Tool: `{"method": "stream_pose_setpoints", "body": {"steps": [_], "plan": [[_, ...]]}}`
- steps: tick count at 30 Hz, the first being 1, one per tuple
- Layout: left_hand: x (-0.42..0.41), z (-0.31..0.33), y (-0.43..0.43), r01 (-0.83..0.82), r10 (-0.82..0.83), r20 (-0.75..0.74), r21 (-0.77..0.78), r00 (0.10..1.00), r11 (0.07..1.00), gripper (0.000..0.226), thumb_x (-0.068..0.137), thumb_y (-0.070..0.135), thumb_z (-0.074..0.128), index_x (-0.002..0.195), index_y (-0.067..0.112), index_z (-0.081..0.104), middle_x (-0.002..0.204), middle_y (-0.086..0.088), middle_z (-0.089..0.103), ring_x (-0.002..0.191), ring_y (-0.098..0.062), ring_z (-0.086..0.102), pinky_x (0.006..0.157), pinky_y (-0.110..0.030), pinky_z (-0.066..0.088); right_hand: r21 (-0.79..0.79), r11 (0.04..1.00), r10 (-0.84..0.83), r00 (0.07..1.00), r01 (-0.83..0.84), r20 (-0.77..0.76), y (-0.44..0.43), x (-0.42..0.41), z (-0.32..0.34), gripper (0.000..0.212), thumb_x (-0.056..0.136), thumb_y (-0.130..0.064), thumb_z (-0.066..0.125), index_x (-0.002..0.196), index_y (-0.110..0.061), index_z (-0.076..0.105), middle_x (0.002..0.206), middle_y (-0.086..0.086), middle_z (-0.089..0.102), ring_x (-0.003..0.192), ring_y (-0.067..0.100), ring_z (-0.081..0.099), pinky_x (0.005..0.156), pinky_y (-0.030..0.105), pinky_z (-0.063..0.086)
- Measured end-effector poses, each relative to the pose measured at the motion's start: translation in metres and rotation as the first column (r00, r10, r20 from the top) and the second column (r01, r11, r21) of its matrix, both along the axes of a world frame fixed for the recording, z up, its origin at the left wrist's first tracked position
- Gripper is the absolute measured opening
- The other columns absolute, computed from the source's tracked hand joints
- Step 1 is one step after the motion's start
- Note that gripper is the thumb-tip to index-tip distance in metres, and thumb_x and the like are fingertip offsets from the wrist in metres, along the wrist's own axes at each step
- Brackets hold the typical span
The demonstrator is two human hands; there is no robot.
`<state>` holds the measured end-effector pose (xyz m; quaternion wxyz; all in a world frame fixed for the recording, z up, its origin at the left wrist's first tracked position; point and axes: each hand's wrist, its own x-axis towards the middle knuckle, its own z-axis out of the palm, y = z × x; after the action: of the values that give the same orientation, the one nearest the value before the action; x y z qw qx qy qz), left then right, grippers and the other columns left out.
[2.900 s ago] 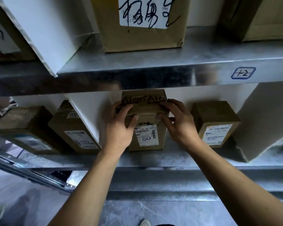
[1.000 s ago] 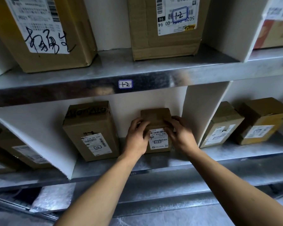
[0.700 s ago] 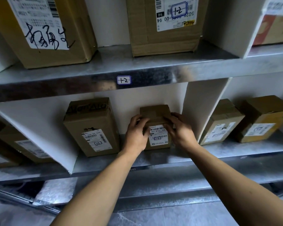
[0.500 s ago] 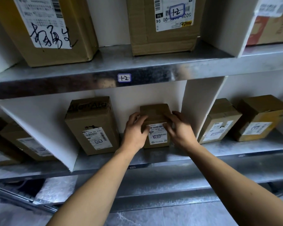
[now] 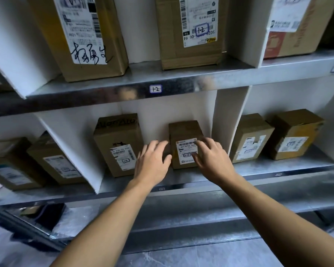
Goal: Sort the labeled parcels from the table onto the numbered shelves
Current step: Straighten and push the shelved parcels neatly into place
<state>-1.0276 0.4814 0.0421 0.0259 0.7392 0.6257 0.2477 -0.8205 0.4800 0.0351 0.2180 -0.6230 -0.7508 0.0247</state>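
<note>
A small brown parcel (image 5: pixel 183 132) with a white label marked 2-2 stands upright on the lower metal shelf (image 5: pixel 181 182), close to a white divider (image 5: pixel 229 120). My left hand (image 5: pixel 152 162) hovers at its left side with the fingers loosely spread. In front of the label, my right hand (image 5: pixel 212 158) is relaxed, its thumb near the label's lower edge. Neither hand grips the parcel. A taller parcel (image 5: pixel 118 145), also marked 2-2, stands to the left in the same bay.
The shelf edge above carries a tag reading 1-2 (image 5: pixel 155 89), with large labelled boxes (image 5: pixel 191 29) on it. More parcels (image 5: pixel 295 133) sit in the bays to the right and left. White dividers (image 5: pixel 73 149) separate the bays.
Both hands have let go of the small parcel and drawn back toward me with the fingers opened. The parcel stays where it stood on the shelf.
</note>
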Motion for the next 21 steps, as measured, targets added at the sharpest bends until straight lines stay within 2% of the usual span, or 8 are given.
{"method": "stream_pose_setpoints", "body": {"steps": [2, 6, 8, 15, 21], "plan": [[0.000, 0.002, -0.015, 0.018, -0.018, 0.005, -0.005, 1.000, 1.000, 0.046, 0.095, 0.038, 0.055, 0.139, 0.029, 0.047, 0.136, 0.006, 0.048, 0.123, -0.019, 0.043, 0.104, -0.042, 0.040, 0.007, 1.000, -0.002, 1.000, 0.002, 0.020, -0.015, 0.002, 0.001, 0.046, 0.098, -0.038, 0.057, 0.138, -0.016, 0.052, 0.138, 0.014, 0.053, 0.121, 0.037, 0.053, 0.094, 0.046, 0.050], [0.002, 0.004, -0.046, 0.047, -0.048, -0.037, -0.011, 0.998, 0.999, 0.046, 0.095, 0.038, 0.054, 0.140, 0.030, 0.045, 0.137, 0.007, 0.046, 0.123, -0.019, 0.043, 0.105, -0.042, 0.038, 0.025, 1.000, -0.007, 0.998, 0.006, 0.067, -0.051, 0.009, 0.002, 0.035, 0.097, -0.034, 0.054, 0.128, -0.017, 0.055, 0.124, 0.009, 0.056, 0.108, 0.035, 0.056, 0.078, 0.041, 0.049], [0.006, 0.005, -0.060, 0.057, -0.058, -0.072, -0.017, 0.996, 0.998, 0.047, 0.095, 0.039, 0.054, 0.141, 0.030, 0.044, 0.138, 0.006, 0.045, 0.124, -0.020, 0.042, 0.105, -0.040, 0.037, 0.028, 1.000, -0.009, 0.996, 0.007, 0.092, -0.071, 0.014, 0.005, 0.033, 0.097, -0.035, 0.052, 0.124, -0.018, 0.056, 0.121, 0.007, 0.056, 0.105, 0.033, 0.056, 0.075, 0.040, 0.050], [0.042, -0.002, -0.094, 0.113, -0.118, -0.128, -0.045, 0.985, 0.993, 0.048, 0.097, 0.039, 0.052, 0.143, 0.028, 0.043, 0.142, 0.004, 0.044, 0.128, -0.020, 0.040, 0.105, -0.039, 0.035, -0.060, 0.993, -0.096, 0.989, 0.104, 0.115, -0.128, 0.049, 0.003, 0.046, 0.101, -0.041, 0.051, 0.141, -0.018, 0.049, 0.144, 0.015, 0.049, 0.127, 0.037, 0.050, 0.098, 0.046, 0.046], [0.099, -0.008, -0.105, 0.212, -0.223, -0.139, -0.091, 0.965, 0.973, 0.047, 0.098, 0.040, 0.050, 0.143, 0.027, 0.042, 0.142, 0.003, 0.043, 0.129, -0.020, 0.038, 0.107, -0.039, 0.035, -0.079, 0.980, -0.174, 0.977, 0.185, 0.123, -0.154, 0.099, 0.000, 0.044, 0.100, -0.040, 0.052, 0.137, -0.017, 0.052, 0.140, 0.014, 0.053, 0.122, 0.038, 0.052, 0.093, 0.045, 0.047]]}}
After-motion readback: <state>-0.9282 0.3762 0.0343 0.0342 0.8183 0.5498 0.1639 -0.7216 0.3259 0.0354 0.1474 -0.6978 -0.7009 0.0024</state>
